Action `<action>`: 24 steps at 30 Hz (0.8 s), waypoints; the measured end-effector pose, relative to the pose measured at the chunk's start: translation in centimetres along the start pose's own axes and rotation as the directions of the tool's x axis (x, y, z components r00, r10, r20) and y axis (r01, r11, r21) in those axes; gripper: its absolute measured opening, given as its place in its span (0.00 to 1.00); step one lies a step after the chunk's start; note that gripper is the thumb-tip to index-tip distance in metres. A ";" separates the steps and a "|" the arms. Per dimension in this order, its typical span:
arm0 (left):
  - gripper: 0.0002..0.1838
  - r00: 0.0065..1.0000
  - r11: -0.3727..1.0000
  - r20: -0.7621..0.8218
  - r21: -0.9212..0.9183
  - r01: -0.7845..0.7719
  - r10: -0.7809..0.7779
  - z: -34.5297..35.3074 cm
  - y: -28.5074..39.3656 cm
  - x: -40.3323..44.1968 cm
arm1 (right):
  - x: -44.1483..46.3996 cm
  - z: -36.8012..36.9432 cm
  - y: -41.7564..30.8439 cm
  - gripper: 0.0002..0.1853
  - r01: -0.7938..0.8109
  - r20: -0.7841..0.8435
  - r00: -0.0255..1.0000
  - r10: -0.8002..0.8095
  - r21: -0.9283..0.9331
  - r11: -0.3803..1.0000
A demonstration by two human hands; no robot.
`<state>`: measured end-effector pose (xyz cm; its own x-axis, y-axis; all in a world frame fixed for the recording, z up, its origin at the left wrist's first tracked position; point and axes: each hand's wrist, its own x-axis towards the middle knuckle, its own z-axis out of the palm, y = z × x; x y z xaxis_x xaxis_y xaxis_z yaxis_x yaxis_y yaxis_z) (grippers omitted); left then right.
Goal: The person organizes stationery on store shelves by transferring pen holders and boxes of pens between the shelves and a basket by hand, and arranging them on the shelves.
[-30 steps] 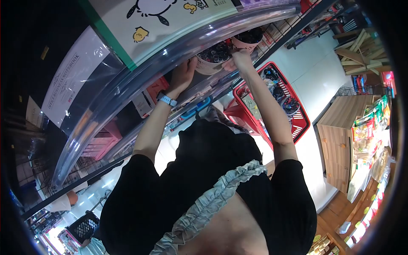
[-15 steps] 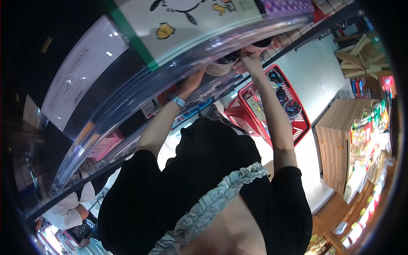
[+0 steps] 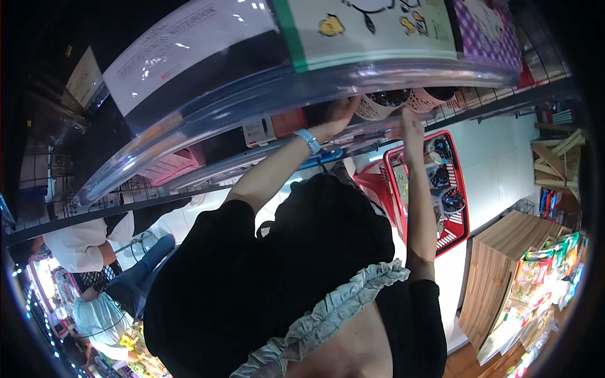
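A white basket with a perforated wall (image 3: pixel 373 111), holding dark items I cannot make out, sits on the shelf below a clear plastic edge. My left hand (image 3: pixel 341 117), with a light blue watch (image 3: pixel 307 141) at the wrist, grips its left side; some fingertips are hidden. Under its right side is my right hand (image 3: pixel 412 128), thumb stretched out to the left and fingers up near the rims, nothing visible in its grasp. A second pale basket (image 3: pixel 423 101), also with dark contents, stands directly to the right.
Packaged notebooks (image 3: pixel 189 50) and a cartoon-printed pack (image 3: pixel 378 38) stand above the clear edge. A red shopping basket (image 3: pixel 465 214) with several items is below right. A wooden cabinet (image 3: pixel 491 264) stands further right. Another person in white (image 3: pixel 79 249) is at lower left.
The view has turned, so the shelf appears shifted right. My right hand has come down from between the two baskets to below the rims. My left hand stays at the left side.
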<state>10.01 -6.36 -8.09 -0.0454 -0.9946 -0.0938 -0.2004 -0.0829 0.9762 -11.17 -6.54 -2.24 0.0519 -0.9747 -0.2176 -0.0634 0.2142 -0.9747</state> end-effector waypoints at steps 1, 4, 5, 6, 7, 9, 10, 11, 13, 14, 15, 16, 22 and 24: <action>0.42 0.999 1.000 -0.017 0.014 -0.028 0.028 0.1 -0.7 0.4 | -0.7 -0.1 0.4 0.25 0.005 -0.024 1.000 -0.005 0.007 1.000; 0.42 0.999 0.999 -0.013 0.021 0.040 -0.040 0.9 0.2 -0.6 | -1.9 -1.1 3.2 0.21 -0.009 0.037 0.999 0.006 0.084 0.996; 0.41 0.999 0.999 -0.048 0.041 -0.006 0.008 1.4 -0.9 -0.4 | -2.5 -1.8 4.1 0.19 -0.010 0.067 0.998 0.006 0.056 0.998; 0.41 0.998 1.000 -0.057 0.011 0.026 -0.025 1.8 -0.9 -0.7 | -2.7 -2.7 5.8 0.17 -0.025 0.074 0.997 0.025 0.005 1.000; 0.41 0.996 0.998 -0.066 -0.019 0.058 -0.059 2.2 -0.9 -1.0 | -3.0 -3.8 7.4 0.17 0.039 0.115 0.993 -0.029 -0.084 0.996; 0.34 0.982 0.967 -0.127 -0.231 0.107 -0.139 3.1 1.5 -1.2 | -4.9 -5.8 8.5 0.15 -0.069 0.118 0.990 0.079 -0.082 0.994; 0.31 0.983 0.962 -0.136 -0.262 0.080 -0.119 3.3 1.9 -1.3 | -5.8 -7.0 10.2 0.14 -0.120 0.072 0.989 0.126 -0.080 0.989; 0.31 0.981 0.965 -0.161 -0.254 0.064 -0.107 3.5 1.4 -1.2 | -6.6 -8.0 11.3 0.14 -0.168 0.035 0.985 0.171 -0.074 0.983; 0.31 0.969 0.975 -0.220 -0.212 0.063 -0.111 4.3 1.7 -1.6 | -8.8 -10.5 12.0 0.13 -0.280 0.018 0.960 0.280 -0.026 0.960; 0.31 0.960 0.975 -0.251 -0.212 0.067 -0.121 4.8 2.0 -1.7 | -9.8 -11.8 12.2 0.12 -0.333 0.017 0.943 0.333 -0.002 0.943; 0.31 0.950 0.975 -0.283 -0.211 0.072 -0.132 5.3 2.4 -1.9 | -10.7 -13.1 12.8 0.12 -0.356 0.006 0.935 0.356 -0.028 0.934; 0.31 0.938 0.975 -0.316 -0.210 0.077 -0.142 5.7 2.6 -2.0 | -11.4 -14.4 14.0 0.12 -0.378 -0.003 0.926 0.378 -0.053 0.924; 0.28 0.922 0.988 -0.370 -0.143 0.066 -0.115 7.3 3.0 -2.6 | -15.0 -20.8 19.5 0.14 -0.513 -0.100 0.846 0.523 0.114 0.851; 0.27 0.930 0.993 -0.364 -0.116 0.011 -0.053 7.8 3.1 -2.8 | -15.4 -22.9 20.2 0.15 -0.538 -0.107 0.829 0.549 0.115 0.835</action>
<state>1.89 -3.39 -6.30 0.3246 -0.9434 -0.0678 -0.0862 -0.1009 0.9911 -36.03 11.36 -17.38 -0.0984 -0.6976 -0.7097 0.0336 0.7104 -0.7030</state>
